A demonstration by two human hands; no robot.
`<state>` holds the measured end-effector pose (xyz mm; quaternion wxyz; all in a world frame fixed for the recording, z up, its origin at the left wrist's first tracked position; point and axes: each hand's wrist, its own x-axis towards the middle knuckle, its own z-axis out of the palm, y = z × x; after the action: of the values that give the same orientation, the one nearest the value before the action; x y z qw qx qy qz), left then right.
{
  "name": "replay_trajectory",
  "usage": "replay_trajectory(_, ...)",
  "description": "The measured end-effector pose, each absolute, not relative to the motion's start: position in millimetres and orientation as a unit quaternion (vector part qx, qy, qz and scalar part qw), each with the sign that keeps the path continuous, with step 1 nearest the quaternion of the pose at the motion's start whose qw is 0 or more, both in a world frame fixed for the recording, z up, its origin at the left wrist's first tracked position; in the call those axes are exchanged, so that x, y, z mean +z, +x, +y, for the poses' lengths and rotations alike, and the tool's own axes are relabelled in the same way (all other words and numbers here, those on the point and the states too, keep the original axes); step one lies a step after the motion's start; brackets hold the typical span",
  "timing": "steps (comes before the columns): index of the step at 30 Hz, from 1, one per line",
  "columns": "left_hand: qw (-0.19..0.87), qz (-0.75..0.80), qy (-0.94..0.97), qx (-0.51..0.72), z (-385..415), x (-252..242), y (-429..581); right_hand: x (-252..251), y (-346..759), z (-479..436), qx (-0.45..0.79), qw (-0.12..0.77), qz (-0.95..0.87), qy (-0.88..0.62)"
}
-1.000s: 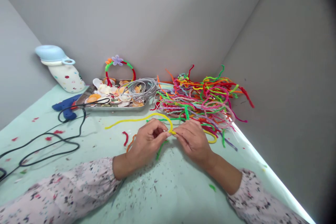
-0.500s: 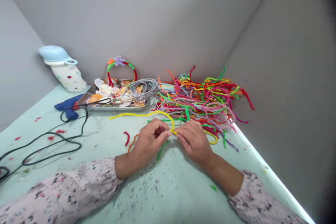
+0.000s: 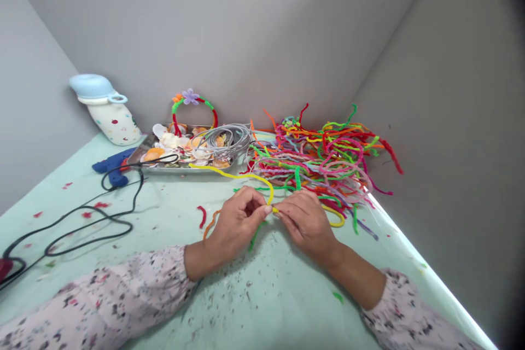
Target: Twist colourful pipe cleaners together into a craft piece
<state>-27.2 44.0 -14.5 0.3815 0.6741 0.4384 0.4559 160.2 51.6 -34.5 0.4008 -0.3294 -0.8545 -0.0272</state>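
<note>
A fuzzy yellow pipe cleaner [image 3: 246, 176] is pinched between my two hands, near the middle of the table. My left hand [image 3: 235, 219] grips it between thumb and forefinger. Right beside it, my right hand [image 3: 307, 224] pinches the same pipe cleaner, and a short twisted bit shows between the fingertips. One long end curves up and away to the left, toward the tray. A yellow loop [image 3: 337, 219] shows past my right hand; whether it belongs to the same piece is hidden.
Behind my hands lies a pile of coloured pipe cleaners [image 3: 315, 158]. A metal tray [image 3: 184, 171] holds shells and a grey wire coil [image 3: 235, 139]; a flower-trimmed ring [image 3: 215, 115] stands there. Leftward are a blue glue gun [image 3: 115, 167], its black cord [image 3: 133, 197] and a bottle [image 3: 112, 120].
The free yellow end has swung up and to the right, now reaching the tray's front edge. Both hands keep their pinch. The whole view has shifted slightly.
</note>
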Motion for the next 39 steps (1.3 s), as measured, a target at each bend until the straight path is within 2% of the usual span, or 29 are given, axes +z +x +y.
replay_trajectory(19,0.364,0.443,0.682,0.454,41.6,-15.0,-27.3,-32.9,158.2,50.0,-0.042,0.395,-0.860,-0.319)
replay_trajectory(28,0.425,0.391,0.673,0.463,41.1,-22.5,-25.1,-31.7,158.6,51.1,0.000,0.419,-0.837,-0.351)
replay_trajectory(39,0.266,0.366,0.752,0.478,40.6,-22.8,-28.7,-32.1,159.8,51.4,0.028,0.429,-0.827,-0.362)
